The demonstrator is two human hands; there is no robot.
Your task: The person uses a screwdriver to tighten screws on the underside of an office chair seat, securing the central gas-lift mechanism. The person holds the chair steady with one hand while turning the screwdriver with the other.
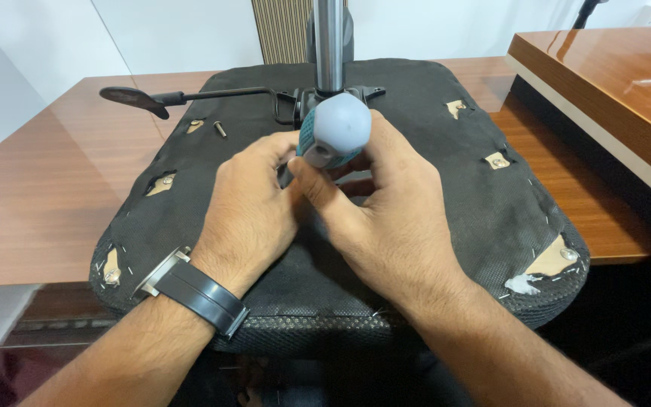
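Head view: screwdriver handle point(333, 130) between both hands' fingertips.

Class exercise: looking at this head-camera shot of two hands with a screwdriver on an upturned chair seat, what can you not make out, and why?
Head view:
- The screwdriver tip and any screw under it: hidden behind the left hand and right hand.
- The gas-lift column: its top is cut off by the upper edge.
- The loose bolt on the seat underside: too small to show detail.
- The wristwatch face: turned away.
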